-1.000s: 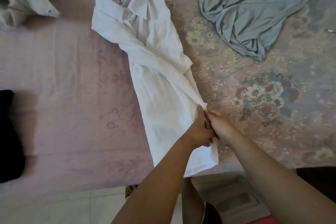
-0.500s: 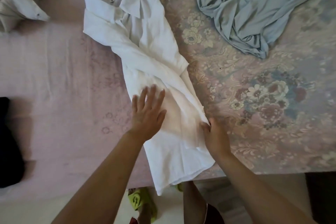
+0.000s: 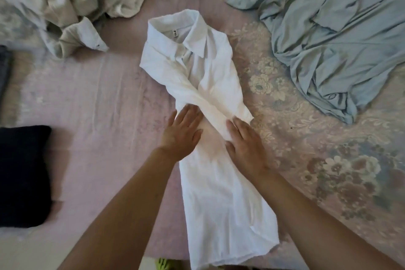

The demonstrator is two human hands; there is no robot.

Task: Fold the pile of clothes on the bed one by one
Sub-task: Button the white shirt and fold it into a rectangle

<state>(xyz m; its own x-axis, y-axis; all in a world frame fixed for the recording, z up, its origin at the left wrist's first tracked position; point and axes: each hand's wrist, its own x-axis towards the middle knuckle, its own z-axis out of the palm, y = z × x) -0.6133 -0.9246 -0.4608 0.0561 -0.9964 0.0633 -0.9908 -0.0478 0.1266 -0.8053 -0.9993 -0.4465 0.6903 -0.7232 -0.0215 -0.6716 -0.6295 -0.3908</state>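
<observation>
A white collared shirt (image 3: 210, 85) lies lengthwise on the bed, collar at the far end, its sides folded in to a narrow strip and its hem hanging over the near edge. My left hand (image 3: 183, 131) lies flat on the shirt's left side with fingers straight. My right hand (image 3: 245, 144) presses flat on its right side, fingers extended over the folded sleeve. Both hands sit side by side at the shirt's middle.
A crumpled cream garment (image 3: 72, 0) lies at the far left and a pale blue garment (image 3: 335, 35) at the far right. A dark folded item (image 3: 22, 173) rests at the left edge. The pink floral bedspread (image 3: 98, 116) covers the bed.
Both hands let go of the pinched shirt edge and moved up to lie flat at the shirt's middle. The view shifted, showing more of the far garments.
</observation>
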